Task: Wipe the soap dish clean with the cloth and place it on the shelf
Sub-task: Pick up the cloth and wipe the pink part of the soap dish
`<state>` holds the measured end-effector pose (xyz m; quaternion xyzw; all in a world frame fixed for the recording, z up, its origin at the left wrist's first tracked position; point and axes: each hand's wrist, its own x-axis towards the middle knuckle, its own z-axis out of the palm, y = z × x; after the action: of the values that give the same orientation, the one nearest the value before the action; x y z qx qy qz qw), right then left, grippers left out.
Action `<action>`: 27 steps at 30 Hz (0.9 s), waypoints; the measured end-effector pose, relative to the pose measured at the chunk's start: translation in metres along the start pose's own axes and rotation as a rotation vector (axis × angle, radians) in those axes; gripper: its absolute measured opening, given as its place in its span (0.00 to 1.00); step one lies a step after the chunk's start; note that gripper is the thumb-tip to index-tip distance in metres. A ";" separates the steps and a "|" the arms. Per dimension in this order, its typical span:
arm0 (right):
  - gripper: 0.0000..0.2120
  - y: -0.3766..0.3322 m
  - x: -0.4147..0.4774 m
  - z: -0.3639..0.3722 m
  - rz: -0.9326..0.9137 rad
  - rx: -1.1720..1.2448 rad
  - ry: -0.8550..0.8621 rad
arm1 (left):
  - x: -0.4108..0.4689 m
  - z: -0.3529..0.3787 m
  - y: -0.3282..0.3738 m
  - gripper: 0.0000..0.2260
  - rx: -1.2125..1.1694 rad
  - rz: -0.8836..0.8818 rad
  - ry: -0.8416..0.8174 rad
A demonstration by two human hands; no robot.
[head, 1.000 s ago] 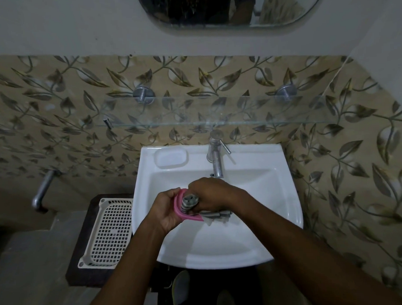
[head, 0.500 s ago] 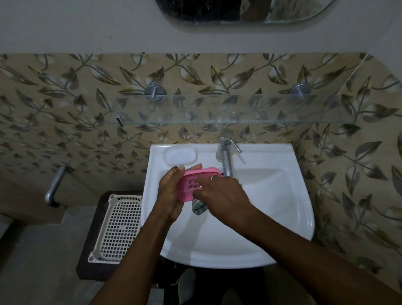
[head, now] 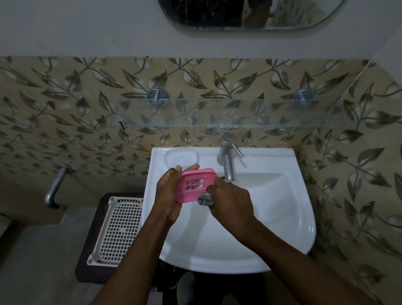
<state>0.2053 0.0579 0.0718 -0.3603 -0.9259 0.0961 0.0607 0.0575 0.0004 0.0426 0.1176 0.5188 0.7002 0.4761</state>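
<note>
A pink slotted soap dish [head: 194, 185] is held over the white sink [head: 277, 206], tilted with its slotted face toward me. My left hand [head: 168, 194] holds it from the left side and below, fingertips showing past its top edge. My right hand [head: 229, 201] grips a bunched grey cloth [head: 205, 199] and touches the dish's right lower corner with it. Most of the cloth is hidden inside the fist. The glass shelf [head: 228, 115] is mounted on the tiled wall above the sink.
A steel tap [head: 226, 160] stands at the sink's back, just right of the dish. A white perforated basket [head: 118, 230] lies on a dark stand left of the sink. A metal pipe [head: 55, 187] juts from the left wall. A mirror [head: 247, 9] hangs above.
Both hands rose from low over the basin toward the tap. The dish turned its slotted face toward me, and the cloth shifted from over the dish to its lower right corner.
</note>
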 end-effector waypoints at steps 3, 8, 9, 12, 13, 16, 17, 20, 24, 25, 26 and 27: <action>0.09 -0.016 -0.005 0.003 0.142 0.321 0.013 | -0.002 0.001 -0.012 0.19 -0.110 -0.066 0.025; 0.12 -0.049 -0.009 0.024 0.367 0.719 -0.050 | -0.006 -0.004 -0.029 0.23 -0.279 -0.166 0.005; 0.13 -0.050 -0.007 0.026 0.418 0.783 -0.064 | -0.005 -0.006 -0.031 0.23 -0.295 -0.168 -0.010; 0.12 -0.055 0.002 0.029 0.602 1.064 -0.049 | -0.005 -0.006 -0.033 0.22 -0.323 -0.177 0.004; 0.11 -0.058 0.005 0.030 0.648 1.120 -0.019 | -0.006 -0.005 -0.032 0.21 -0.329 -0.180 0.040; 0.07 -0.065 0.016 0.030 0.720 1.133 0.076 | -0.009 0.003 -0.029 0.22 -0.393 -0.232 0.111; 0.07 -0.066 0.019 0.030 0.735 1.116 0.104 | -0.010 0.004 -0.028 0.22 -0.403 -0.249 0.126; 0.08 -0.063 0.030 0.029 0.739 1.012 0.122 | -0.013 0.006 -0.024 0.20 -0.441 -0.315 0.150; 0.12 -0.054 0.042 0.028 0.715 0.847 0.004 | -0.013 0.006 -0.023 0.21 -0.446 -0.374 0.162; 0.13 -0.051 0.044 0.027 0.699 0.818 -0.019 | -0.013 0.007 -0.022 0.21 -0.444 -0.388 0.175; 0.14 -0.049 0.045 0.027 0.684 0.788 -0.032 | -0.013 0.006 -0.022 0.20 -0.443 -0.398 0.188; 0.16 -0.047 0.046 0.028 0.671 0.758 -0.035 | -0.012 0.006 -0.022 0.20 -0.443 -0.403 0.196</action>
<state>0.1356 0.0514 0.0572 -0.5891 -0.6600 0.4454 0.1376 0.0799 -0.0057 0.0307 -0.1622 0.4098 0.6959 0.5671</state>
